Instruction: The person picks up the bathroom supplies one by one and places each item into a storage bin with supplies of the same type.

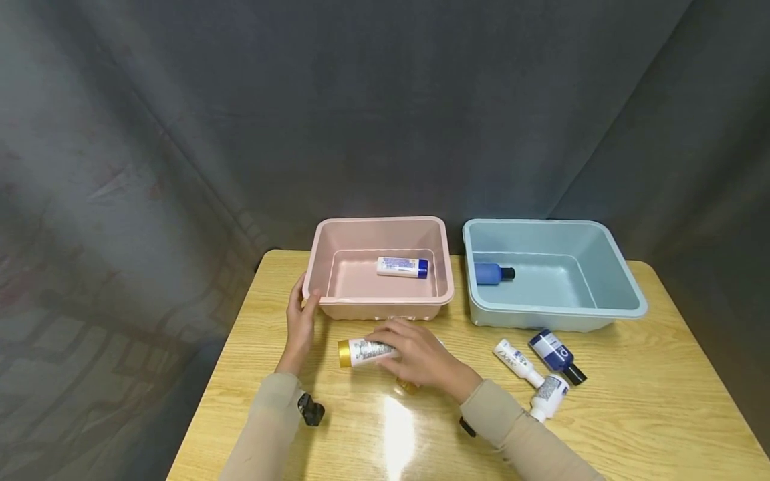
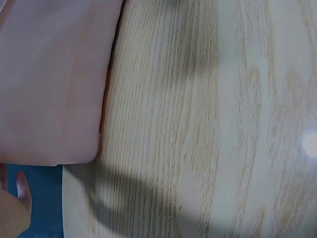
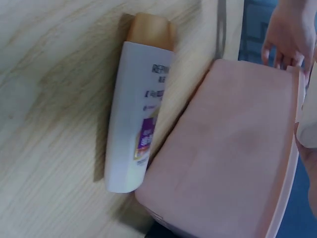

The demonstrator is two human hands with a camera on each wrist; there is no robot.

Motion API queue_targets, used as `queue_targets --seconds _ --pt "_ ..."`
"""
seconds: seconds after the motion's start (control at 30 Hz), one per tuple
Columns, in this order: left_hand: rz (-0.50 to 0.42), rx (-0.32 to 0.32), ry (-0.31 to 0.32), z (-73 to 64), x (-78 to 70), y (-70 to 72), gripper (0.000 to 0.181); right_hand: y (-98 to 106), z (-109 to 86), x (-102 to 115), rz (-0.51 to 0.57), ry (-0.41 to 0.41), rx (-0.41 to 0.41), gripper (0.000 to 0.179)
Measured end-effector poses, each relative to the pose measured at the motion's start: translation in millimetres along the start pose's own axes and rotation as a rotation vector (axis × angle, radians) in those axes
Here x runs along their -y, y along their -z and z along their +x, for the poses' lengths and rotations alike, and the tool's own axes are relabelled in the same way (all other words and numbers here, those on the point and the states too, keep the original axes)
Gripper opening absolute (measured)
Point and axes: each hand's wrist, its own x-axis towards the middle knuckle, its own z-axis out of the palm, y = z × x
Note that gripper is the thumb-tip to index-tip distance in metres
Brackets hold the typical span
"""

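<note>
My right hand (image 1: 415,351) grips a white bottle with a gold cap (image 1: 365,352) above the table, in front of the pink bin (image 1: 379,310). In the right wrist view, part of the held white bottle (image 3: 309,116) shows at the right edge. A second white bottle with a gold cap (image 3: 138,104) lies on the table beside the bin; in the head view the right hand mostly hides it. My left hand (image 1: 299,327) holds the bin's left front corner, thumb over the rim. Inside the pink bin lies a white tube with a blue cap (image 1: 402,267).
A light blue bin (image 1: 556,317) stands to the right, with a blue bottle with a black cap (image 1: 493,273) in it. In front of it lie a dark blue bottle (image 1: 556,354), a slim white bottle (image 1: 517,362) and another white bottle (image 1: 549,395). Dark curtain (image 1: 385,120) hangs behind the table.
</note>
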Motion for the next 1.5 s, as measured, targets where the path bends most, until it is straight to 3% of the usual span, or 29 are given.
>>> queue_targets --seconds 0.4,0.57,0.87,1.03,1.27,1.5 --pt "-0.044 -0.035 -0.021 1.3 4.3 -3.4 0.052 13.0 10.4 -4.4 -0.035 0.107 -0.083 0.045" --pt "-0.089 -0.049 -0.020 2.0 3.4 -6.2 0.051 23.4 14.2 -7.3 -0.027 0.106 -0.087 0.046" --pt "-0.062 -0.038 -0.034 -11.2 -22.8 -10.5 0.051 37.1 23.6 -13.4 -0.051 0.160 -0.148 0.046" --pt "-0.083 -0.039 -0.032 -14.4 -24.0 -11.1 0.050 39.2 27.1 -15.1 -0.062 0.144 -0.162 0.046" --pt "-0.064 -0.061 -0.036 -15.6 -19.2 -11.4 0.050 40.6 30.4 -13.4 -0.051 0.099 -0.145 0.046" --pt "-0.052 -0.065 -0.030 -3.9 10.3 -6.5 0.050 43.2 37.5 -15.3 -0.066 0.007 -0.112 0.045"
